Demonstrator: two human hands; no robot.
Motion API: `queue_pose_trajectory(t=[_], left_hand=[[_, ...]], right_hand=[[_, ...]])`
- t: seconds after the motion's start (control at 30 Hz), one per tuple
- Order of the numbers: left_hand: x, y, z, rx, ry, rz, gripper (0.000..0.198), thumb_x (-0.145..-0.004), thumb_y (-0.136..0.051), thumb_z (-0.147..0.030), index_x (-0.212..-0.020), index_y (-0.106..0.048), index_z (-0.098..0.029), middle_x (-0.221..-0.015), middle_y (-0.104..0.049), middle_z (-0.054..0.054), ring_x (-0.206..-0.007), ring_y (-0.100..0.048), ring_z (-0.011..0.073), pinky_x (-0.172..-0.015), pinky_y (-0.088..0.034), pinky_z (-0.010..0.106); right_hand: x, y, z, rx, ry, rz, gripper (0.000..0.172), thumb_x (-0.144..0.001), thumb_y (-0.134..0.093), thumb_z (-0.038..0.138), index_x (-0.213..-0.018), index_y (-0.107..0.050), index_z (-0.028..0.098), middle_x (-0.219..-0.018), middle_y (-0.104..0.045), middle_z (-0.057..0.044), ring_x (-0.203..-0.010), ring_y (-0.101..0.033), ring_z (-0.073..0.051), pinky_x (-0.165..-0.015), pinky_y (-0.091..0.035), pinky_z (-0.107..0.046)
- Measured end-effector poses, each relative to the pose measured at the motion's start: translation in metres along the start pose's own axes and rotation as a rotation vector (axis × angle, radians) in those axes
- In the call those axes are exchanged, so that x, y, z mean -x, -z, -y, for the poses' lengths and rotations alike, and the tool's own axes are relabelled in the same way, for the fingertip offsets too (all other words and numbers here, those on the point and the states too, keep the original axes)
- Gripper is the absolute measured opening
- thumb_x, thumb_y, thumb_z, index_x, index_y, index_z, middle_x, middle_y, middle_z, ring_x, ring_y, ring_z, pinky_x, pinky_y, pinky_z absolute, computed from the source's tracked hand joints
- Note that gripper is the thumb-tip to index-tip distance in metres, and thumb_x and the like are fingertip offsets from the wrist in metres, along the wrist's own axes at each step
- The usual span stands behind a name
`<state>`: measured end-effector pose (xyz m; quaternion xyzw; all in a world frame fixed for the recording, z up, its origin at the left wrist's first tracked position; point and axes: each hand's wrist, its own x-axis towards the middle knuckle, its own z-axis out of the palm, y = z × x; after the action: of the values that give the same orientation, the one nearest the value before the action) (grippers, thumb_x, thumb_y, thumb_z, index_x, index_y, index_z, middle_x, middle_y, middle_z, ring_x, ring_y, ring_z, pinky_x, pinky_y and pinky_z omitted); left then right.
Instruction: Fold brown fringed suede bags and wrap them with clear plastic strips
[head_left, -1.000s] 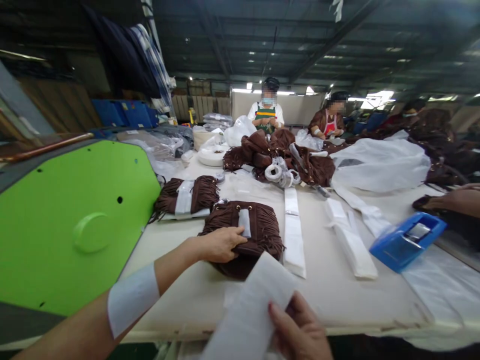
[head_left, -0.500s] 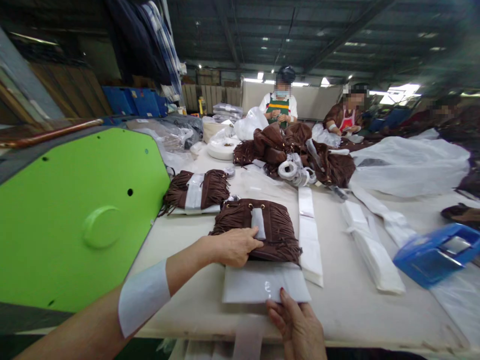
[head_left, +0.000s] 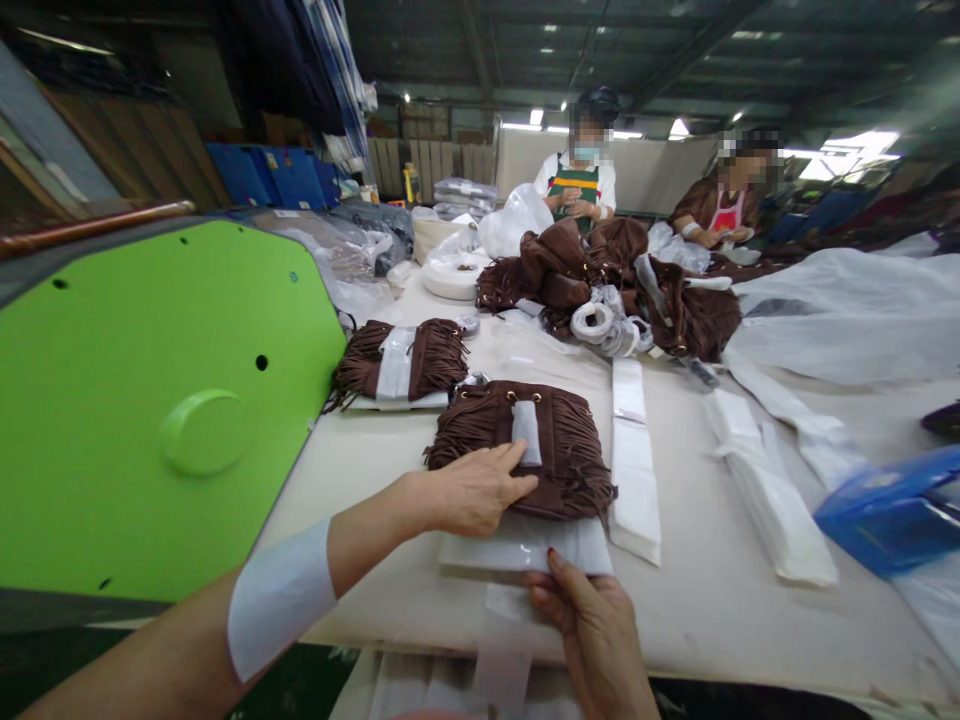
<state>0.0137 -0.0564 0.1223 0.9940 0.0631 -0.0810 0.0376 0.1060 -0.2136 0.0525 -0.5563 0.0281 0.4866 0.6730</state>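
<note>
A brown fringed bag with gold eyelets and a pale strip on its front lies on the table. My left hand rests on the bag's lower front, fingers apart, the index fingertip at the strip. Under the bag a white sheet sticks out toward me. My right hand pinches the near edge of that sheet between thumb and fingers. A second fringed bag, with a white band round it, lies behind to the left.
A green panel stands at the left. Folded white strips lie right of the bag, with a blue holder farther right. Brown bags are heaped at the back. Two people work beyond the table.
My left hand's fingers have spread a little more on the bag. The sheet's near edge shows less below the bag, with my right hand still at it. The view has shifted slightly.
</note>
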Motion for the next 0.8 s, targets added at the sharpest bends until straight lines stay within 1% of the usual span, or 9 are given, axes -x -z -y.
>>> queue_pose_trajectory(t=[0.17,0.27,0.37,0.47,0.6,0.73,0.8], left_hand=[[0.001,-0.006,-0.003,0.009,0.027,-0.029,0.049,-0.077,-0.046,-0.008,-0.127,-0.044,-0.010,-0.138,-0.029,0.029,-0.122,-0.043,0.0373,-0.092,-0.043,0.043],[0.002,-0.010,-0.003,0.017,0.036,-0.067,0.051,-0.077,-0.046,-0.007,-0.128,-0.042,-0.010,-0.139,-0.029,0.029,-0.123,-0.042,0.0369,-0.092,-0.043,0.044],[0.003,-0.011,-0.002,0.021,0.048,-0.077,0.053,-0.076,-0.046,-0.007,-0.128,-0.042,-0.011,-0.140,-0.029,0.028,-0.121,-0.044,0.0362,-0.091,-0.044,0.044],[0.002,-0.011,-0.002,0.033,0.047,-0.051,0.054,-0.076,-0.047,-0.007,-0.129,-0.041,-0.011,-0.141,-0.027,0.028,-0.123,-0.042,0.0365,-0.092,-0.044,0.043],[0.002,-0.012,-0.004,0.042,0.048,-0.025,0.059,-0.074,-0.050,-0.008,-0.131,-0.038,-0.009,-0.141,-0.022,0.031,-0.127,-0.035,0.0403,-0.096,-0.040,0.047],[0.003,-0.013,-0.006,0.046,0.048,-0.039,0.060,-0.072,-0.051,-0.007,-0.130,-0.037,-0.006,-0.140,-0.020,0.034,-0.129,-0.029,0.0428,-0.098,-0.038,0.049],[0.005,-0.013,-0.007,0.049,0.050,-0.052,0.060,-0.073,-0.051,-0.009,-0.131,-0.036,-0.005,-0.141,-0.018,0.035,-0.129,-0.028,0.0432,-0.099,-0.036,0.050]], right_hand=[[-0.002,0.001,-0.005,-0.034,0.039,-0.048,0.057,-0.044,-0.086,0.035,-0.083,-0.054,0.010,-0.061,-0.068,-0.001,-0.055,-0.065,-0.012,-0.050,-0.055,-0.016],[0.000,0.004,-0.009,-0.046,0.009,-0.068,0.056,-0.045,-0.086,0.034,-0.084,-0.053,0.011,-0.062,-0.068,-0.001,-0.057,-0.066,-0.013,-0.051,-0.056,-0.017],[0.001,0.007,-0.010,-0.083,-0.025,-0.087,0.058,-0.042,-0.087,0.033,-0.084,-0.054,0.011,-0.064,-0.069,-0.001,-0.058,-0.067,-0.015,-0.050,-0.057,-0.018],[0.000,0.007,-0.006,-0.089,-0.026,-0.098,0.058,-0.040,-0.088,0.032,-0.083,-0.057,0.009,-0.064,-0.069,-0.001,-0.057,-0.067,-0.016,-0.050,-0.057,-0.019],[-0.003,-0.001,0.007,-0.071,-0.011,-0.066,0.054,-0.041,-0.087,0.032,-0.081,-0.060,0.008,-0.065,-0.069,-0.002,-0.056,-0.066,-0.014,-0.051,-0.057,-0.018],[-0.006,-0.007,0.016,-0.060,-0.035,-0.046,0.050,-0.035,-0.087,0.028,-0.073,-0.060,0.010,-0.061,-0.068,-0.001,-0.054,-0.065,-0.015,-0.049,-0.056,-0.019],[-0.007,-0.008,0.017,-0.045,-0.050,-0.054,0.052,-0.033,-0.088,0.030,-0.074,-0.062,0.010,-0.060,-0.068,-0.001,-0.054,-0.065,-0.016,-0.049,-0.056,-0.019]])
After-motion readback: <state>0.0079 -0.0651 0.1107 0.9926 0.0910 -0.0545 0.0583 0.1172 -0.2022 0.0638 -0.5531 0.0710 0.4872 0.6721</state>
